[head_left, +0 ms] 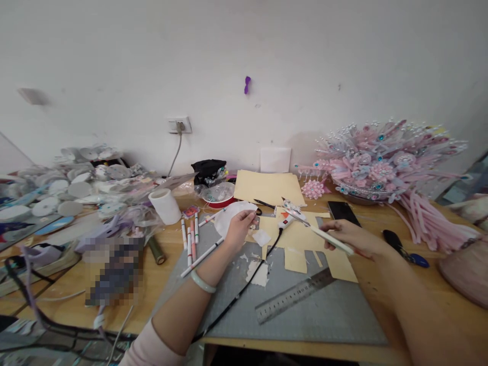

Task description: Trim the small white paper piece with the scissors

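Note:
My left hand [241, 229] is closed in a pinch beside a white paper sheet [227, 216]; what lies between the fingertips is too small to make out. In my right hand [353, 235] is a slim craft knife [331, 240] with a cream handle, its thin metal end pointing up and left. A white corded tool [285, 221] with a red switch lies between the hands, its black cord [244, 288] running towards me. Below are a torn white paper piece [257, 273], cut cream card [295, 260] and a steel ruler [293, 295] on a grey cutting mat [320, 317].
Several markers [192, 241] and a white roll [165, 206] stand left of the mat. Cream card sheets [267, 185] lie at the back. A pink beaded flower arrangement [381, 168], a black phone-like slab [343, 212] and keys [404, 249] are right. Clutter [72, 193] fills the left.

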The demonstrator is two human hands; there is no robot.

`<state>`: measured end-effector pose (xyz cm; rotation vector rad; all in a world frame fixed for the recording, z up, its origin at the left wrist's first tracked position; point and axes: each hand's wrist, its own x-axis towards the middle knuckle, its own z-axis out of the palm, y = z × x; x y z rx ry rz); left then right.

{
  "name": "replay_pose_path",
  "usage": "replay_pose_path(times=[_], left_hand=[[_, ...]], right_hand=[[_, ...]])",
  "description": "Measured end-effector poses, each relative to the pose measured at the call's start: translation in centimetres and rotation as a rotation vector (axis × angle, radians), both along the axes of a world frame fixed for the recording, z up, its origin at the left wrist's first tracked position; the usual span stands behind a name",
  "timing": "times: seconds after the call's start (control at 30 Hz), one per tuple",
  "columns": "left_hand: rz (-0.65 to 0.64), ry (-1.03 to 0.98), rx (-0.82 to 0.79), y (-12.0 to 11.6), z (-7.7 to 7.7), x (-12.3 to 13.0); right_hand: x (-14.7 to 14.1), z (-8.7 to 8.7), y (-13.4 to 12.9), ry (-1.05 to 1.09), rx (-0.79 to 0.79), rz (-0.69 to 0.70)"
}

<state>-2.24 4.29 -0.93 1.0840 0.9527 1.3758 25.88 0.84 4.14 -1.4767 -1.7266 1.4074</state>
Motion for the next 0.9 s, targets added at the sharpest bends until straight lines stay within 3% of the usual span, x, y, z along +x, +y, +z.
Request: replay_pose_path(times=[0.13, 0.23, 0.37, 0.57, 0.73, 0.9], left_hand=[[-0.031, -0.116, -0.031, -0.1, 0.0, -0.1], [-0.04, -0.17, -0.06, -0.1, 0.0, -0.1], [-0.056, -0.233, -0.114, -0.3, 0.2, -0.2], [-0.063, -0.351, -0.175, -0.4, 0.5, -0.2], [-0.079, -0.401, -0.172, -0.2, 0.2, -0.4], [-0.127, -0.41, -0.163, 0.0, -0.2, -0.6]], right_hand=[[-2.8, -0.9, -0.6, 0.49, -0.241, -0.087], [-5.6, -2.3, -1.2, 0.735, -0.456, -0.098], [-8.0, -3.5, -2.0, 0.954, -0.558, -0.055], [-8.1, -3.2, -2.6, 1.009, -0.604, 0.094], [-8.7, -3.7, -3.0, 0.938, -0.495, 0.064], [-9.1, -4.6, -3.1, 0.898, -0.513, 0.067]])
